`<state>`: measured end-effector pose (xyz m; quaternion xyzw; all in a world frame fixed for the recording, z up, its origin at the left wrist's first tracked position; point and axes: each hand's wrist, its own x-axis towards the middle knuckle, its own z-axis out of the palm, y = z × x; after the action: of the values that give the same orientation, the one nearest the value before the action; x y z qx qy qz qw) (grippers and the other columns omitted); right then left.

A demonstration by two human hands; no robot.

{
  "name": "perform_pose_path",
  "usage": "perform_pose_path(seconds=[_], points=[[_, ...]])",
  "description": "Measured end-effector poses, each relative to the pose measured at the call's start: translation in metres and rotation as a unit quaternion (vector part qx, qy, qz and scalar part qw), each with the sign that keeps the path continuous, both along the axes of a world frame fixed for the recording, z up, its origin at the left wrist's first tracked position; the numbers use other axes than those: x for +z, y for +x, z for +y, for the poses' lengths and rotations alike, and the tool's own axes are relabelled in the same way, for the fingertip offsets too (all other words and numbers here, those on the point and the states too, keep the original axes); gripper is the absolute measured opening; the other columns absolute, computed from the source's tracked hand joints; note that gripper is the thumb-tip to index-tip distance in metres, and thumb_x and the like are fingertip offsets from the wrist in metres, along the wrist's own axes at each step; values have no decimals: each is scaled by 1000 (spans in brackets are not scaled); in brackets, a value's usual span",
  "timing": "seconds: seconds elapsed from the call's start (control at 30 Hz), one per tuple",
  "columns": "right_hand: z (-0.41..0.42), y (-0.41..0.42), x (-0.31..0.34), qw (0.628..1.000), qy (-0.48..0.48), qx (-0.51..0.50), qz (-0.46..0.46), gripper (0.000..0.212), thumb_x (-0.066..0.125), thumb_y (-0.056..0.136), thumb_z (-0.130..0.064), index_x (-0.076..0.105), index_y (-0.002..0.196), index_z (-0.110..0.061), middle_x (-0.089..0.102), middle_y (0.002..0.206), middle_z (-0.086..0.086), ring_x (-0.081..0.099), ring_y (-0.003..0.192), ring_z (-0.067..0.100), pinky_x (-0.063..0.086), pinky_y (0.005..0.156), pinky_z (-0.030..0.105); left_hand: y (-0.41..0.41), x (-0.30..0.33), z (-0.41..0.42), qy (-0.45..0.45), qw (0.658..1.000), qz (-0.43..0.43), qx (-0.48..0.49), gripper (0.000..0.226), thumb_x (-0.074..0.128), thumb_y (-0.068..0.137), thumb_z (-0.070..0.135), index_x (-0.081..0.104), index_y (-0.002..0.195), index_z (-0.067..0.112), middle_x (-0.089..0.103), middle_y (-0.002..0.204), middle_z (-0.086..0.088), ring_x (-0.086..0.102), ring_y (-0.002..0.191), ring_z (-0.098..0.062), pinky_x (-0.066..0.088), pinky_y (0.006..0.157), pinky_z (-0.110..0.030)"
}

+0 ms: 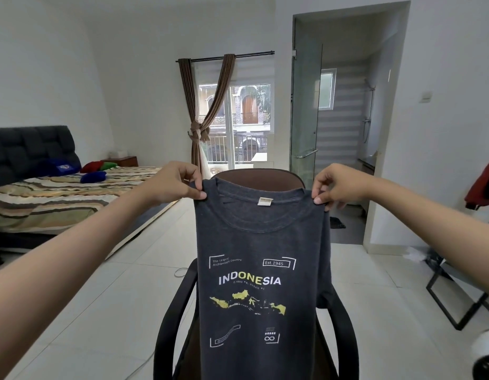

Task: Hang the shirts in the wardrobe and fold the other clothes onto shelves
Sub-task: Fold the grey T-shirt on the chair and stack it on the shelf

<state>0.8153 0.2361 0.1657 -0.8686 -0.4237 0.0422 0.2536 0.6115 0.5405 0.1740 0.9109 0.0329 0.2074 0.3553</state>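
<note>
Shirt (262, 270) shoulders between pinching fingers (195, 192)

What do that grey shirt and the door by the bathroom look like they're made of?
The T-shirt, pinched at the shoulders by both hands, looks like soft heathered knit, probably cotton: matte, speckled grey, limp drape, ribbed collar. The bathroom door looks like clear glass: see-through, greenish, with a shiny metal handle.

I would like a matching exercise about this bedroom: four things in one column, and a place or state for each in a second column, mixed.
1. T-shirt
2. Blue cushion
3. Curtains
4. Office chair

a. lying on the bed
b. knotted together at the window
c. pinched at both shoulders
d. standing behind the shirt

Pairs: 1-c, 2-a, 3-b, 4-d
</note>
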Motion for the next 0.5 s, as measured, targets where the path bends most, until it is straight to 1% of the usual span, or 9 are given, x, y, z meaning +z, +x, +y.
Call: perform_pose_path(seconds=[0.03,0.1,0.17,0.23,0.3,0.37,0.43,0.5], points=[[-1,0,0,1000,12,2,-1,7,72,82,-9,66,85,-7,59,71,7,72,71,23,56,55,32,-1,0,0,0,1000,-2,1,15,74,73,-4,60,73,0,60,83,-21,57,83,-36,51,83,-49],[-1,1,-1,999,45,3,-5,14,79,76,-11,67,81,-6,54,66,5,67,63,19,57,60,36,-2,-1,1,-2,1000,-8,3,15,74,73,-4,60,73,1,60,84,-22,57,85,-38,52,81,-47],[-1,-1,-1,996,92,7,-5,20,85,67,-13,67,74,-6,51,61,4,57,54,14,54,56,30,-3,-1,1,-4,1000,-13,3,15,74,73,-3,59,72,2,60,82,-18,57,83,-34,51,77,-42],[-2,-1,0,991,135,12,4,22,87,63,-11,66,68,-7,49,55,1,49,48,9,46,49,20,-5,-1,1,-9,1000,-19,1,17,74,73,-3,59,72,4,59,81,-15,57,81,-29,51,73,-36],[-3,-2,2,985,167,23,21,23,87,63,-8,64,66,-9,46,48,-6,41,43,4,38,45,15,-7,-1,1,-25,999,-31,-5,20,74,72,-5,57,69,6,58,79,-14,57,80,-28,51,69,-31],[-4,-4,5,979,195,37,38,25,86,63,-6,62,65,-9,46,47,-6,38,41,3,34,44,13,-8,-1,1,-54,997,-47,-11,24,73,71,-9,53,67,6,57,78,-14,55,79,-28,50,69,-32],[-5,-6,7,970,230,49,64,28,85,63,-3,58,64,-8,46,47,-3,37,40,3,34,43,12,-8,0,0,-81,995,-61,-19,27,70,72,-13,51,66,5,55,76,-13,53,79,-28,48,70,-34],[-4,-8,10,962,258,56,75,33,85,62,-2,53,61,-8,43,48,1,36,40,2,34,42,12,-7,1,-1,-98,993,-65,-30,28,67,73,-15,49,66,5,53,75,-12,50,77,-28,47,67,-32]])
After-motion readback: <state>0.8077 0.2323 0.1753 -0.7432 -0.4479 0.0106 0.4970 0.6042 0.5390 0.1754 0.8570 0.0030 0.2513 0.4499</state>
